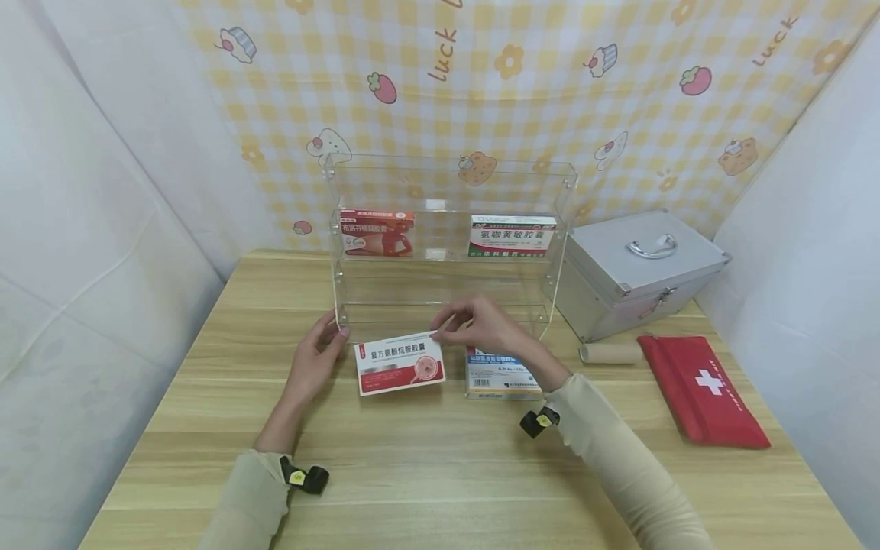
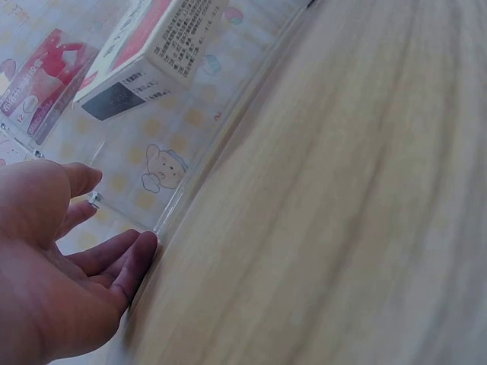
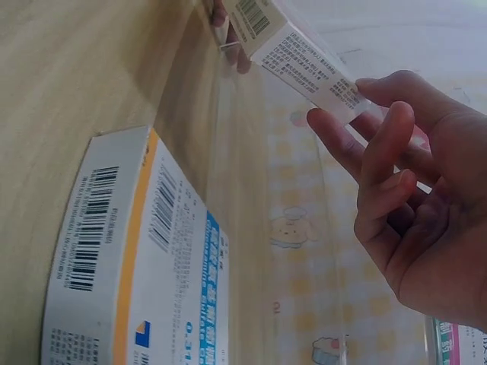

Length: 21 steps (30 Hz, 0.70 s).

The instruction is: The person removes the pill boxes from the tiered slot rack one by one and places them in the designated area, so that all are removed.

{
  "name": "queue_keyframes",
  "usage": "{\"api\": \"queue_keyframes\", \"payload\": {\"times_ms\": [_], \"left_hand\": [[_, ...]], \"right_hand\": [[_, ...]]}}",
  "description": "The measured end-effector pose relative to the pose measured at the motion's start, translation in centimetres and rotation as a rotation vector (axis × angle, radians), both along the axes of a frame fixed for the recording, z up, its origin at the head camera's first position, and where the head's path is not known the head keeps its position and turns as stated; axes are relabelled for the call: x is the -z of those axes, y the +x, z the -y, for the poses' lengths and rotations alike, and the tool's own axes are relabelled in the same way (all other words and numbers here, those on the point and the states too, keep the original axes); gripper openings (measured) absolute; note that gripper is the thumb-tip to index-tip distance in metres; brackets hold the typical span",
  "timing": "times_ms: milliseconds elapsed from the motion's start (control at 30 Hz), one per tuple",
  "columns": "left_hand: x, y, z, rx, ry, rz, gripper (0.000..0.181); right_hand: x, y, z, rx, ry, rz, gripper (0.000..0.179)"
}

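My left hand (image 1: 318,355) grips the near left corner of a clear shelf (image 1: 443,260), thumb and fingers to either side of its side panel, while my right hand (image 1: 481,325) pinches a red-and-white medicine box (image 1: 401,363) by its far right corner. The box hangs tilted, just in front of the shelf's lowest tier on the left, its printed face turned up toward me and its body clear of the counter (image 1: 412,473). My right wrist bends inward from the right, with the fingers beyond the pinch curled loosely; my left forearm reaches straight in from the near side. Each pale sleeve (image 1: 619,451) ends at a wrist, where a small black camera (image 1: 539,421) is strapped.

Just right of the held box, a blue-and-white box (image 1: 502,378) lies on the counter, its far right part hidden under my right forearm. On a higher tier behind my hands, a red-orange box (image 1: 378,234) stands at left and a green-and-white box (image 1: 512,237) at right. Right of the shelf sits a silver case (image 1: 639,267), its lid down; nearer lie a cardboard tube (image 1: 610,353) and a red pouch (image 1: 701,391) bearing a white cross. A yellow-checked curtain (image 1: 440,92) hangs at the far side.
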<state>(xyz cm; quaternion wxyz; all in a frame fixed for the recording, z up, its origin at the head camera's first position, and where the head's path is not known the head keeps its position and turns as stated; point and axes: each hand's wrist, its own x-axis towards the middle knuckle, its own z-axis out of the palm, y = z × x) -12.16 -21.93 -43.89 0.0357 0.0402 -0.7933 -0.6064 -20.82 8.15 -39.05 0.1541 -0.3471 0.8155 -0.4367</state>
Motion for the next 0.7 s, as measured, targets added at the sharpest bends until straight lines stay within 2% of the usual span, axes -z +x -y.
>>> {"api": "queue_keyframes", "payload": {"times_ms": [100, 467, 700], "left_hand": [[0.0, 0.0, 0.0, -0.002, 0.005, -0.001, 0.054], [-0.4, 0.1, -0.1, 0.000, -0.011, -0.002, 0.054], [-0.2, 0.1, 0.0, -0.002, 0.003, -0.007, 0.053]], "right_hand": [[0.3, 0.1, 0.1, 0.013, 0.011, 0.004, 0.013], [1.5, 0.4, 0.6, 0.008, 0.007, 0.112, 0.012], [2.0, 0.5, 0.8, 0.012, 0.021, 0.119, 0.012]]}}
